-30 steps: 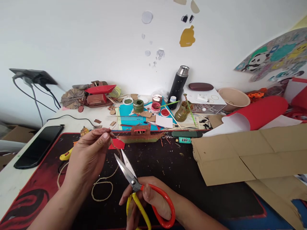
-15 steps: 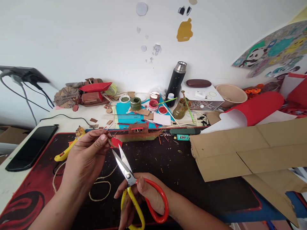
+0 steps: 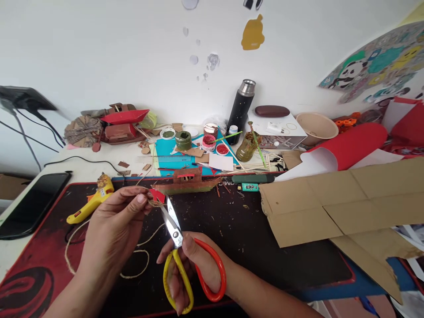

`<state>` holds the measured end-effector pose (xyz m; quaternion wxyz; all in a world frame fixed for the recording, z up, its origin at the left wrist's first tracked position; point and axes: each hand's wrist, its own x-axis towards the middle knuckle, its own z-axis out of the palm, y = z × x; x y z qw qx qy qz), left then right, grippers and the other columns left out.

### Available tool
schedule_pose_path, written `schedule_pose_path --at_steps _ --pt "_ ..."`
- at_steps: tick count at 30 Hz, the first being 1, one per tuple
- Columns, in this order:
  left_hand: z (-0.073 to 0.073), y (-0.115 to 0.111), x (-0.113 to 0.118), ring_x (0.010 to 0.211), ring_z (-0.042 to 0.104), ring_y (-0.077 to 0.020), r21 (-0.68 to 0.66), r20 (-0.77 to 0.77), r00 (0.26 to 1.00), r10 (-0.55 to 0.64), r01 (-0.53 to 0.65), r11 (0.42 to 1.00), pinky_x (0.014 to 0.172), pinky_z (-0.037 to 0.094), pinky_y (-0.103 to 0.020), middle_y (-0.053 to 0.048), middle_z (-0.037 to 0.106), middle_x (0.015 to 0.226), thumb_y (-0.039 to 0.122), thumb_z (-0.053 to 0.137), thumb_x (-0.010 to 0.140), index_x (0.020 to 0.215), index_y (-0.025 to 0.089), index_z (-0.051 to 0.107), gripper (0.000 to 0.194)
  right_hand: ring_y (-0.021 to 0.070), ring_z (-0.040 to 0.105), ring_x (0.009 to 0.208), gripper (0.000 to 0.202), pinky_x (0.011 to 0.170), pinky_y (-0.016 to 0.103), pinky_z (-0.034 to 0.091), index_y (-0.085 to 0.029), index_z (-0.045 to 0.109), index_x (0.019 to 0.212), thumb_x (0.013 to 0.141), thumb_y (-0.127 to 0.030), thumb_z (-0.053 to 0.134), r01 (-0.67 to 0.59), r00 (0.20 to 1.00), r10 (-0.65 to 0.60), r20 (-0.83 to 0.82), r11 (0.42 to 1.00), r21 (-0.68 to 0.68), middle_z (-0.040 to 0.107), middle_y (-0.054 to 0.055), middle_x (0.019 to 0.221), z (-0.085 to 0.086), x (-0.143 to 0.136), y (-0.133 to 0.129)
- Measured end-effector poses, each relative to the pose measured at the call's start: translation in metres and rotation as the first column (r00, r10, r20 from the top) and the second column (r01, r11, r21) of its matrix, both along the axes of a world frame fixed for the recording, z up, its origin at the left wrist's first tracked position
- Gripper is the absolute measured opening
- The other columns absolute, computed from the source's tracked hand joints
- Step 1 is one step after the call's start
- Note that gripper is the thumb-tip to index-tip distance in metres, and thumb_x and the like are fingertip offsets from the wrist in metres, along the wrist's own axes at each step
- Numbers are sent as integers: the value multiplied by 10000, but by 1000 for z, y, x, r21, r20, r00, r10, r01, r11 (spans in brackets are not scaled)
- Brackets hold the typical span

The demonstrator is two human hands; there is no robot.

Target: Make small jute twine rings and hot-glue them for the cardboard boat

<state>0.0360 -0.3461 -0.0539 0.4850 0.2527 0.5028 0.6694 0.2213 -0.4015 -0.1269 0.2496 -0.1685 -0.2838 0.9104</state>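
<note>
My left hand [image 3: 122, 214] is closed in a pinch on a small red piece [image 3: 157, 195] with brown twine along its lower edge. In my right hand [image 3: 198, 260] is a pair of scissors [image 3: 175, 235] with one red and one yellow handle, the fingers through the loops. The blades are partly apart, and their tips reach the right end of the piece; whether they touch the twine I cannot tell. Just behind lies a small brown and green model boat [image 3: 188, 185]. Loose twine [image 3: 148, 260] curls on the dark mat below my left hand.
A yellow glue gun [image 3: 88, 205] and a black phone [image 3: 31, 203] lie at the left. Paint jars [image 3: 183, 140], a black thermos [image 3: 241, 106] and a cup of murky water [image 3: 245, 150] stand at the back. Cardboard sheets [image 3: 298, 216] and rolled red sheet [image 3: 357, 145] cover the right side.
The scissors have moved up to the piece, their blade tips now at its right end. The red piece has turned, showing more twine. The view has shifted slightly.
</note>
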Motion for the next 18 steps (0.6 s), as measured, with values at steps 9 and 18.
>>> schedule_pose_path --at_steps 9,18 --pt "-14 -8 -1 673 720 -111 -14 -10 1000 -6 6 1000 618 613 -142 -9 833 795 277 1133 518 780 186 859 390 178 635 430 923 408 248 494 -103 688 1155 875 -981 646 31 998 -30 49 999 -8 663 5 613 11 -3 5" --pt "-14 -10 -1 629 697 -116 -13 -51 998 -28 27 1000 585 610 -151 -3 816 760 196 1082 534 759 219 873 308 152 588 373 863 385 237 469 -103 706 1099 926 -945 631 78 996 -79 44 997 19 620 -29 563 13 -4 6"
